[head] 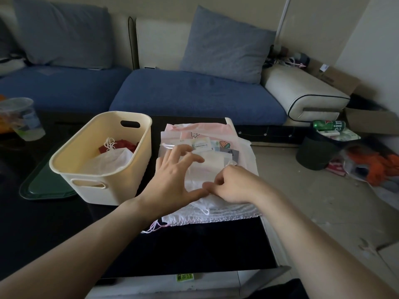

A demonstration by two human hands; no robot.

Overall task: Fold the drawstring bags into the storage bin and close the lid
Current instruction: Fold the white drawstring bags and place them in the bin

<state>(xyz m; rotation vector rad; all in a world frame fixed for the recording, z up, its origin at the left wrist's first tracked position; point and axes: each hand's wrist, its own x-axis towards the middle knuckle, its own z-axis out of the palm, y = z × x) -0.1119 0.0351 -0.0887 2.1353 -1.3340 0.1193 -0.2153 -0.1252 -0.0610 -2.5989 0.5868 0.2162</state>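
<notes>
A cream storage bin (131,178) stands on the black table, with a folded white bag (110,160) and a red one (127,145) inside. Its dark green lid (43,184) lies flat on the table at the bin's left. Right of the bin is a pile of flat drawstring bags (218,137), pink and white, cords trailing off the near edge. My left hand (172,178) is spread over the top translucent white bag (207,167), fingers extended. My right hand (233,184) has curled fingers pinching that bag's fabric near its right side.
A clear plastic cup (23,119) stands at the table's far left. A blue sofa (194,93) runs behind the table. On the floor to the right are a black trash bin (317,152), cardboard boxes and orange clutter. The table's right edge (269,240) is close to the pile.
</notes>
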